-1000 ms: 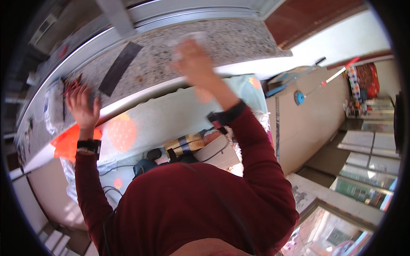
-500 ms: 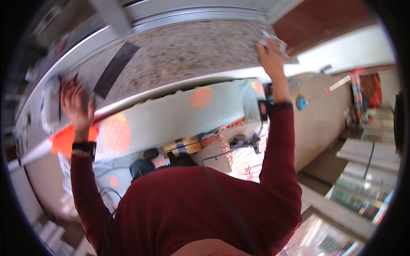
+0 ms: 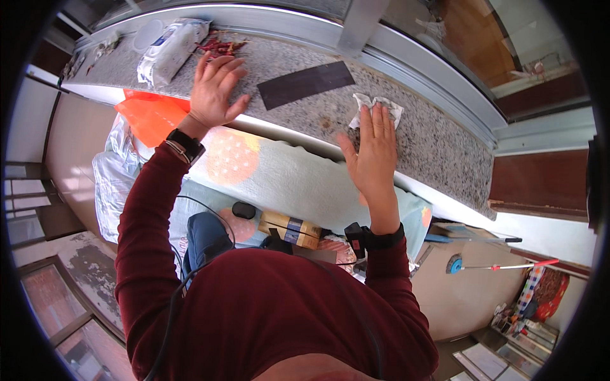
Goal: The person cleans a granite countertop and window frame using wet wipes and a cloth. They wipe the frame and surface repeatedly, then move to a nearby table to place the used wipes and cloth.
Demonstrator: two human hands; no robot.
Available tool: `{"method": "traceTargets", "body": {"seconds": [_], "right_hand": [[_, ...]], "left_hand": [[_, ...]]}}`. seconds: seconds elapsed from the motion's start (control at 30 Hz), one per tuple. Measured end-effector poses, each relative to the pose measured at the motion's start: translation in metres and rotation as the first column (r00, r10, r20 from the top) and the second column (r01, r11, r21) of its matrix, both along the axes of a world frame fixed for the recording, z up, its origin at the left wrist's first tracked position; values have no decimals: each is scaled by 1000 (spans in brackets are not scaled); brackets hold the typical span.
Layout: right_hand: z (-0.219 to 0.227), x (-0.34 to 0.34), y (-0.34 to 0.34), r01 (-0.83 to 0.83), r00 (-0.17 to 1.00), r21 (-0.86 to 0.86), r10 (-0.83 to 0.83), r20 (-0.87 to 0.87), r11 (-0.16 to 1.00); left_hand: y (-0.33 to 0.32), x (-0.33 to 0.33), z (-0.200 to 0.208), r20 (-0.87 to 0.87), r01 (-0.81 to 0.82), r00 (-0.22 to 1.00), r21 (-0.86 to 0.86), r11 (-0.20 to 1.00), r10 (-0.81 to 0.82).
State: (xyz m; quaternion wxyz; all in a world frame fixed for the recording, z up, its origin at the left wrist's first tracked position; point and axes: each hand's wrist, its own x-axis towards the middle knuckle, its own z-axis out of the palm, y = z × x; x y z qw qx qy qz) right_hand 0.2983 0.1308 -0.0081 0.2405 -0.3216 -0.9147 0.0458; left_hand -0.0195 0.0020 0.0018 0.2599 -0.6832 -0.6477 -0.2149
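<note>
My right hand (image 3: 376, 149) lies with fingers stretched over a crumpled white wipe (image 3: 395, 113) on the speckled granite windowsill (image 3: 438, 146). Its fingertips press on the wipe, and the thumb points away to the side. A flat dark strip (image 3: 305, 85) lies on the sill between my two hands. My left hand (image 3: 216, 92) is open, fingers spread, holding nothing, at the sill's front edge. Just beyond its fingertips is a pile of dried red chillies (image 3: 222, 46). Beside them lies a white plastic pack (image 3: 170, 52); whether the left hand touches the sill is unclear.
An orange bag (image 3: 155, 117) hangs below the sill at left. Under the sill a pale green cloth with strawberry prints (image 3: 286, 166) covers a surface, with a yellow box (image 3: 289, 230) nearer me. A metal window frame (image 3: 432, 63) runs behind. A blue-headed brush (image 3: 455, 264) is at right.
The view has swung, so the sill appears shifted. My right hand has slid the wipe leftward along the sill, away from its right end and closer to the dark strip. The left hand stays near the chillies.
</note>
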Motion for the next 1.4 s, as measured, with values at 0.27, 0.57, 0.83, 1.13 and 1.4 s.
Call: {"method": "traceTargets", "body": {"seconds": [0.27, 0.57, 0.83, 1.13, 1.4], "right_hand": [[5, -44, -10, 35, 986, -107, -51, -156, 994], [23, -125, -48, -303, 952, -150, 306, -5, 941], [8, -136, -24, -42, 997, 20, 40, 66, 999], [-1, -100, 20, 491, 856, 80, -497, 139, 868], [-10, -158, -114, 252, 968, 21, -252, -7, 967]], "left_hand": [[-6, -6, -3, -19, 132, 991, 14, 991, -131], [-9, -16, -3, 78, 346, 936, -49, 937, -342], [-7, -21, -6, 176, 406, 901, -27, 913, -396], [-2, -26, -11, 191, 446, 880, -19, 895, -435], [2, -25, -13, 219, 484, 848, 48, 874, -482]]}}
